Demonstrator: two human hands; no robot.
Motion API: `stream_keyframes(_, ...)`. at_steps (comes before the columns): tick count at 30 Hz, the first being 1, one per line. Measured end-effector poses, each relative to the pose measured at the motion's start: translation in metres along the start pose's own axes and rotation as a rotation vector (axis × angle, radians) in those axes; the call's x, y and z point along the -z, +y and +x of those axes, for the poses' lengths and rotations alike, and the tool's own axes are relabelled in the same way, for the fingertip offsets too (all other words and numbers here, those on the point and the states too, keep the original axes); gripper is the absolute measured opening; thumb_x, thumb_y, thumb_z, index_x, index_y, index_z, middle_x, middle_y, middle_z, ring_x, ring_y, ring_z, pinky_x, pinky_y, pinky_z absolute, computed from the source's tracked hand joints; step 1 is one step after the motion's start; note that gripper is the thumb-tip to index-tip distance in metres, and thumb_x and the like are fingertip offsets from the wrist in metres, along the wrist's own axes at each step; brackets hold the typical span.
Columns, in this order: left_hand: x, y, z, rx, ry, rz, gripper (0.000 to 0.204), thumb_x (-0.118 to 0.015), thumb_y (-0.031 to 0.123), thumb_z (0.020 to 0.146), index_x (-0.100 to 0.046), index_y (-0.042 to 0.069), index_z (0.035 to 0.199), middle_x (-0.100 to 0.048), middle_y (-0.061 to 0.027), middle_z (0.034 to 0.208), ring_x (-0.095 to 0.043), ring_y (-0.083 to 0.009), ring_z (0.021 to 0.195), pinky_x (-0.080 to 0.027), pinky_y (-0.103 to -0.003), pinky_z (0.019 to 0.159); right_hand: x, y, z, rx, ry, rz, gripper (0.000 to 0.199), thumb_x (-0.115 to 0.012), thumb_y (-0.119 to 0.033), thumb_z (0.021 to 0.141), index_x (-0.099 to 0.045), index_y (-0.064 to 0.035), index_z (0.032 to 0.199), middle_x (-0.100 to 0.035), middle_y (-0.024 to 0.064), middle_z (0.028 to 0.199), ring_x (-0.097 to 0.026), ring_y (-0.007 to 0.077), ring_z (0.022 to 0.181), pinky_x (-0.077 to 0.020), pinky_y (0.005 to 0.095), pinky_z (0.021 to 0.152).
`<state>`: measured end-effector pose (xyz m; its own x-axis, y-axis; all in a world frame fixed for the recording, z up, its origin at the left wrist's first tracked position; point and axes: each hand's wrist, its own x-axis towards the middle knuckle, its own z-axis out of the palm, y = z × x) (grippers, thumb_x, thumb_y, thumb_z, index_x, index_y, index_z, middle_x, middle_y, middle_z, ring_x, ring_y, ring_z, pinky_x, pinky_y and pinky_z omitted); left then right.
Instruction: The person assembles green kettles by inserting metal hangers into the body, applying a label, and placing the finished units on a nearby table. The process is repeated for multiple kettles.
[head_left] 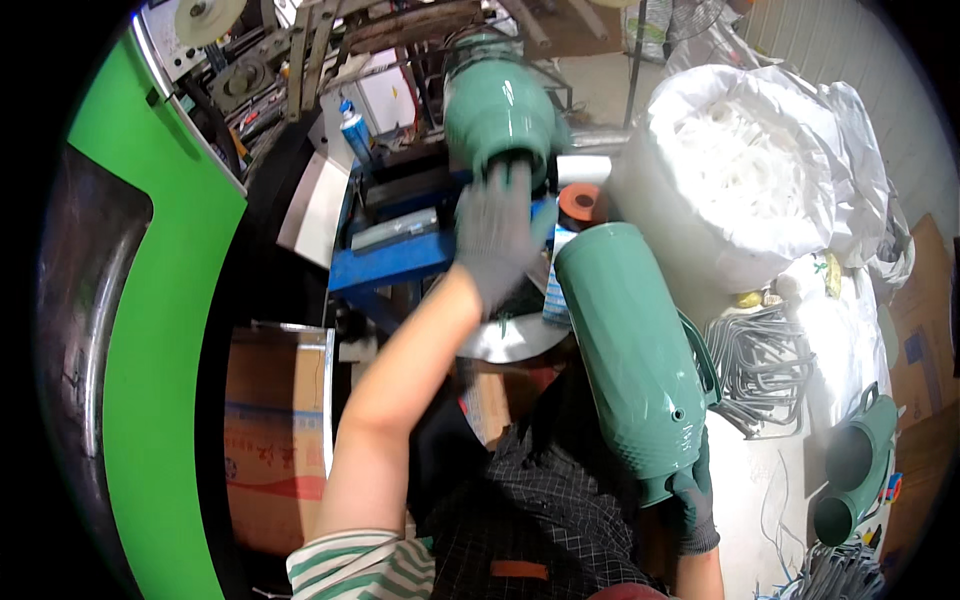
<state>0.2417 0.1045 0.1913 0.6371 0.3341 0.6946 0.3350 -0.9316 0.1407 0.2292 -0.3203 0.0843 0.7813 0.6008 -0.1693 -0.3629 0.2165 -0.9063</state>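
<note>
A glossy green jug shell (pixel 632 345), shaped like a thermos casing with a side handle, slants across my lap. My right hand (pixel 692 508), in a grey-green glove, is closed around its lower end near the narrow neck. Ahead, a second green jug shell (pixel 497 110) sits at the blue metal bench, its dark mouth toward me. My gloved left hand (pixel 493 235) reaches up to that mouth. Motion smears its fingers, and whether they touch or grip anything cannot be made out.
A big white sack (pixel 660 190) of white plastic pieces stands at the right. Bent metal wire handles (pixel 760 365) lie below it, and more green shells (pixel 860 455) at the far right. Left are a cardboard box (pixel 270 450) and a green panel (pixel 160 300). A blue spray can (pixel 354 130) stands behind the bench.
</note>
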Motion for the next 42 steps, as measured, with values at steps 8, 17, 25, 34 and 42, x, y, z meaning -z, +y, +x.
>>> stream_keyframes(8,0.17,-0.003,-0.192,0.365,0.741,-0.428,0.026,-0.086,0.023,0.08,-0.069,0.014,0.097,-0.068,-0.0105,0.112,-0.062,-0.0335,0.102,-0.05,-0.054,0.101,-0.031,-0.04,0.059,0.047,-0.049,-0.086,0.106,-0.07,-0.023,0.076,-0.022,-0.0061,0.169,-0.045,0.0139,0.159,-0.054,0.0225,0.129,-0.0509,0.0324,0.099)
stream_keyframes(17,0.165,-0.02,-0.221,-0.066,0.118,-0.267,0.038,-0.089,0.024,0.07,-0.056,0.018,0.087,-0.061,-0.0027,0.082,-0.06,-0.0285,0.077,-0.045,-0.043,0.069,-0.208,-0.09,0.215,0.223,-0.255,-0.168,0.074,-0.07,-0.022,0.094,-0.034,-0.0068,0.156,-0.058,0.0139,0.12,-0.066,0.0197,0.088,-0.0556,0.0306,0.066)
stream_keyframes(25,0.138,-0.019,-0.259,-0.079,0.036,-0.273,0.042,-0.091,0.04,0.068,-0.057,0.022,0.084,-0.059,-0.0001,0.085,-0.059,-0.0258,0.071,-0.041,-0.042,0.063,-0.332,-0.086,0.375,-0.033,-0.363,0.345,0.062,-0.072,-0.041,0.098,-0.045,-0.0128,0.147,-0.064,0.0154,0.126,-0.07,0.0267,0.097,-0.065,0.0452,0.075)
stream_keyframes(34,0.142,0.004,-0.255,-0.07,-0.119,-0.403,0.034,-0.093,0.022,0.065,-0.061,0.018,0.078,-0.062,-0.0048,0.077,-0.06,-0.0295,0.066,-0.042,-0.043,0.064,-0.328,-0.026,0.344,-0.064,-0.417,0.52,0.051,-0.064,-0.05,0.103,-0.063,-0.0124,0.138,-0.068,0.0109,0.128,-0.068,0.023,0.112,-0.0592,0.0425,0.091)
stream_keyframes(42,0.143,0.0,-0.236,-0.208,-0.19,-0.515,0.033,-0.09,0.025,0.057,-0.064,0.02,0.078,-0.064,-0.0038,0.08,-0.062,-0.0281,0.07,-0.04,-0.043,0.064,-0.026,0.066,0.145,0.298,0.081,-0.67,0.025,-0.074,-0.026,0.099,-0.075,-0.0032,0.109,-0.075,0.0092,0.103,-0.07,0.0151,0.093,-0.057,0.0317,0.086)
